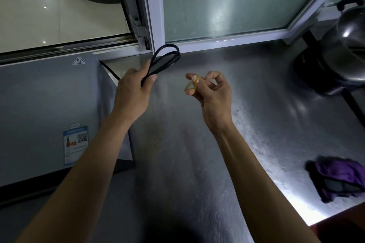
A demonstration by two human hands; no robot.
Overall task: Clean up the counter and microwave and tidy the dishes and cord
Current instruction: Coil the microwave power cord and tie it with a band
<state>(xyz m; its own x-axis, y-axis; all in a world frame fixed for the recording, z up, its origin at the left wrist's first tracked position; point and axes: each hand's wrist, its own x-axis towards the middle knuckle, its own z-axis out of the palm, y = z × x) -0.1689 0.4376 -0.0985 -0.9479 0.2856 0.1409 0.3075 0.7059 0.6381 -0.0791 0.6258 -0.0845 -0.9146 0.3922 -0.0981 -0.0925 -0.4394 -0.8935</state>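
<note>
Left hand (132,92) closed around folded black cord (166,59), loops projecting up and away above the desk (197,154). Right hand (213,94), level and just beside, stretches a rubber band (191,85) on its fingertips, opening toward the loops.

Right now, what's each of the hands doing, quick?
Left hand: closed around the looped black cord, held above the counter.
Right hand: fingers pinching a yellow rubber band, stretched open between them.
</note>
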